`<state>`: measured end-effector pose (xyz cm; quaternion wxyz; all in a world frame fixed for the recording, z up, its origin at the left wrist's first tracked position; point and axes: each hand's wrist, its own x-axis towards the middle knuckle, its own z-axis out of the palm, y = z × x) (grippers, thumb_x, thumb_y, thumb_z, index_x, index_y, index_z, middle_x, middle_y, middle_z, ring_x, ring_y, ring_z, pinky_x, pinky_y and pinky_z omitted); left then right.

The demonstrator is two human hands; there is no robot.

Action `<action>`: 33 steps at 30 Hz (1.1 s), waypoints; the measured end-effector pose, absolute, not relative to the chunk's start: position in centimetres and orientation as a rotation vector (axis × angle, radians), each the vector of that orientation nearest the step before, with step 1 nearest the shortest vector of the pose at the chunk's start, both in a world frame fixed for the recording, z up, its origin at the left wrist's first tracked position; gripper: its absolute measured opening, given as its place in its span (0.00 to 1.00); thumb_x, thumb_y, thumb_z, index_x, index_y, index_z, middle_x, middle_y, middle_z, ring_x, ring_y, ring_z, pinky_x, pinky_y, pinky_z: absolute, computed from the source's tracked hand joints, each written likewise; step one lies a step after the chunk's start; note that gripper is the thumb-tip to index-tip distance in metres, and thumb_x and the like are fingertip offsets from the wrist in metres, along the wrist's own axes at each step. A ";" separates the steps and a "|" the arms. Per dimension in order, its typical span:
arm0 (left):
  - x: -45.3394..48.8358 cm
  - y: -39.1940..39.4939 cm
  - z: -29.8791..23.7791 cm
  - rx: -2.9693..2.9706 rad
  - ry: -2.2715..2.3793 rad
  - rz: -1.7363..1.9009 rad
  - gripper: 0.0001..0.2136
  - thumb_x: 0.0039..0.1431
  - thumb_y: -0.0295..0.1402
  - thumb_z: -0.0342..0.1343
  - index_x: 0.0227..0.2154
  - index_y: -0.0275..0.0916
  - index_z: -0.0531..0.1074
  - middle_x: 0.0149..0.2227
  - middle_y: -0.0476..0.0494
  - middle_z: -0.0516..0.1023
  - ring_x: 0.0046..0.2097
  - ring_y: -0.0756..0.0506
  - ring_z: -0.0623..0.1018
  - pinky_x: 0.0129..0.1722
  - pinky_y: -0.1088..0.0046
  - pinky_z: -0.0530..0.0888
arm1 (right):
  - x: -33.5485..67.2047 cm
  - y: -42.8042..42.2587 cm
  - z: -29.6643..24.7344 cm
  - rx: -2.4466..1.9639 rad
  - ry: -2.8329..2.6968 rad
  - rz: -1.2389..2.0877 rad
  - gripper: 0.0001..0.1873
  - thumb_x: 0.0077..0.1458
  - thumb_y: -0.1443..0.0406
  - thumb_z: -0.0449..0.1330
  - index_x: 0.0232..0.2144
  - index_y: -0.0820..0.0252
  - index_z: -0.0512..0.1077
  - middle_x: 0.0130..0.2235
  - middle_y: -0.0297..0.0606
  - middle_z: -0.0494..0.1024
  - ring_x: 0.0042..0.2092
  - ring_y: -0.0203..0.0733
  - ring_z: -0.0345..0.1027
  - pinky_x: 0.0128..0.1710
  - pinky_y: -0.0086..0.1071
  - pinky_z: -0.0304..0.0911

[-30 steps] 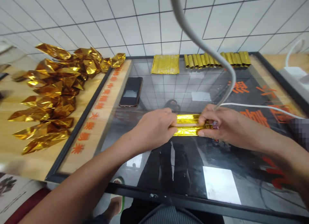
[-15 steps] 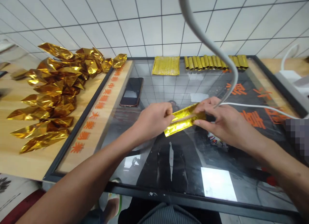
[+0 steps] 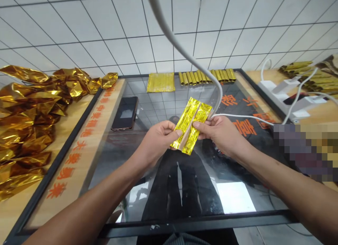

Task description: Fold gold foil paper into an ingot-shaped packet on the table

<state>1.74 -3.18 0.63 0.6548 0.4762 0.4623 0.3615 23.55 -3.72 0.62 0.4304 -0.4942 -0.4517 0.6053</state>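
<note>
A folded gold foil sheet (image 3: 190,127) is held up above the glass table top (image 3: 169,167), tilted with its long side running up and to the right. My left hand (image 3: 157,139) pinches its lower left edge. My right hand (image 3: 219,132) pinches its right side, thumb on the foil's face. Both hands are closed on the foil. A pale seam runs down the middle of the sheet.
A heap of folded gold foil pieces (image 3: 29,111) lies on the wooden surface at left. A phone (image 3: 125,113) rests on the glass. A flat gold sheet stack (image 3: 160,82) and a row of gold rolls (image 3: 207,76) line the far edge. White cables (image 3: 237,115) and power strip (image 3: 280,93) sit right.
The foil was pressed flat on the glass under both hands, then lifted and turned; now it is held upright-tilted in front of me. The camera view has shifted right.
</note>
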 end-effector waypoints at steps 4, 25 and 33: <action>1.8 -3.3 0.6 1.097 1.017 0.700 0.17 0.49 0.44 0.74 0.32 0.36 0.80 0.33 0.44 0.85 0.31 0.49 0.80 0.32 0.73 0.76 | 23.5 -3.7 0.6 -1.253 -1.159 1.539 0.23 0.42 0.50 0.82 0.35 0.56 0.83 0.37 0.40 0.86 0.36 0.42 0.78 0.33 0.34 0.75; 1.4 -3.1 1.4 1.156 1.021 0.719 0.16 0.50 0.43 0.73 0.32 0.36 0.79 0.29 0.48 0.80 0.27 0.52 0.76 0.25 0.79 0.72 | 23.9 -4.4 1.0 -1.218 -1.576 1.734 0.20 0.54 0.48 0.75 0.34 0.56 0.79 0.34 0.35 0.82 0.35 0.40 0.72 0.35 0.36 0.69; 1.1 -3.4 1.6 1.381 1.022 0.801 0.11 0.56 0.39 0.68 0.28 0.38 0.76 0.26 0.52 0.74 0.27 0.53 0.71 0.28 0.78 0.68 | 23.8 -4.6 1.2 -1.217 -1.715 1.525 0.23 0.62 0.46 0.68 0.29 0.57 0.71 0.28 0.29 0.71 0.30 0.35 0.62 0.31 0.32 0.59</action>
